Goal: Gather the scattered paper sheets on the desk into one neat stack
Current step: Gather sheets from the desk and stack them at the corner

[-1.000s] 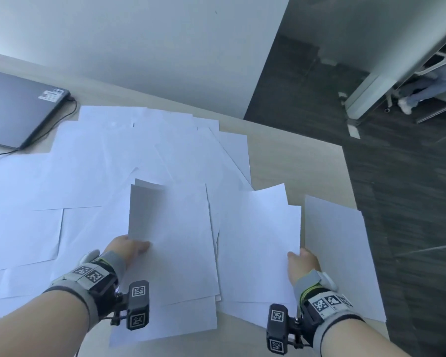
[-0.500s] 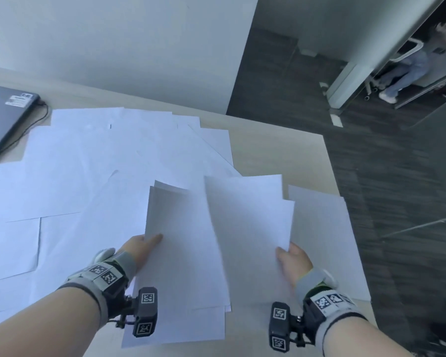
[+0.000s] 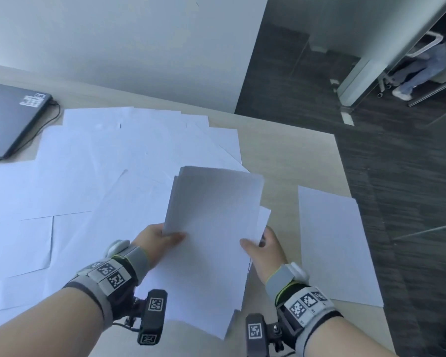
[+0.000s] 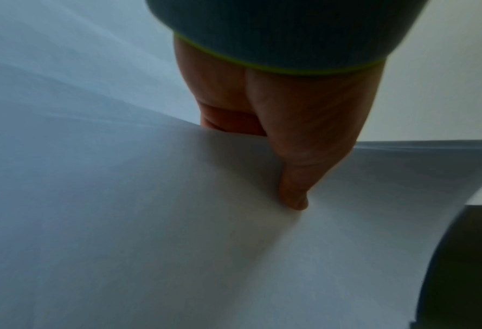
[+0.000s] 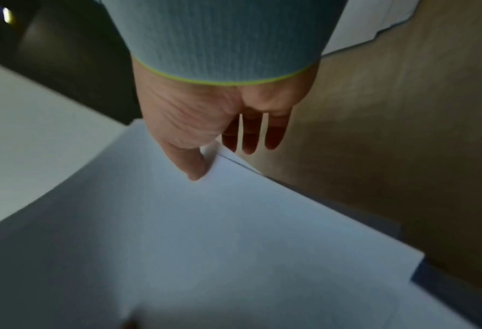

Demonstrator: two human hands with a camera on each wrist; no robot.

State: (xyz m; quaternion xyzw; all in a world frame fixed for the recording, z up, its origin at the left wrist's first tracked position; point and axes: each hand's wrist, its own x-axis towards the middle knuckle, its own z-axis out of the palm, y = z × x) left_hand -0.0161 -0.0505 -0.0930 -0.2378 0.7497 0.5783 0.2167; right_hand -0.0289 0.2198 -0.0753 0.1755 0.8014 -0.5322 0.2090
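Observation:
A small bundle of white sheets [image 3: 211, 228] is lifted above the desk in front of me, its far end raised. My left hand [image 3: 160, 237] pinches its left edge, thumb on top [image 4: 296, 195] and fingers hidden beneath. My right hand [image 3: 261, 244] pinches the right edge, thumb on top [image 5: 190, 164] with fingers under the paper. Many loose white sheets [image 3: 101, 171] lie overlapped across the desk to the left and behind. One single sheet [image 3: 337, 248] lies apart at the desk's right edge.
A closed grey laptop [image 3: 8, 117] with a black cable sits at the far left of the wooden desk [image 3: 294, 150]. The desk's right edge drops to dark carpet [image 3: 409, 202]. A seated person's legs show far off at the upper right.
The right hand carried its sheets leftward onto the sheets in the left hand, forming one bundle now held by both hands. The single sheet at the right stayed put.

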